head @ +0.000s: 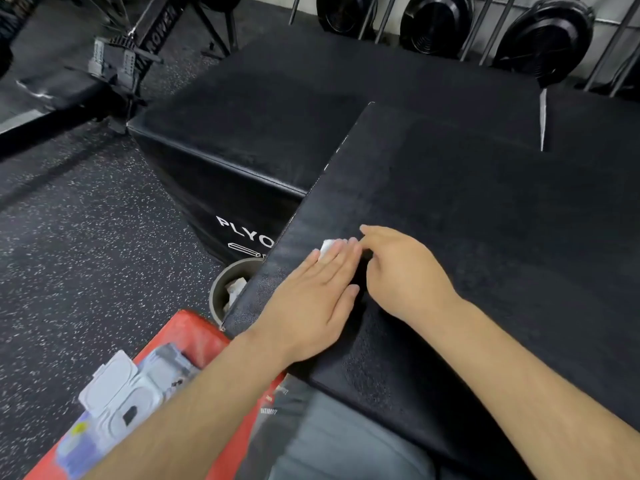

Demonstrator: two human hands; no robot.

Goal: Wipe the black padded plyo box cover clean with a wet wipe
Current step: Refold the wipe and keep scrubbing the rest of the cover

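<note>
The box (242,143) side reads "PLYO". Your left grip (311,299), fingers flat, presses the wipe (327,247) onto the cover (485,237); the right grip (405,275), at the wipe's 3 o'clock, is unclear.

White letters "PLYO" stand on the side of the black box (214,192), at ten o'clock from the picture's centre. The rowing machine frame (157,27) at eleven o'clock bears letters like "ROWER". Small print at six o'clock is too blurred to read.

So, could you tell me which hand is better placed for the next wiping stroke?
Left, probably: the left hand lies flat on the wet wipe on the cover; the right hand is beside it.
</note>
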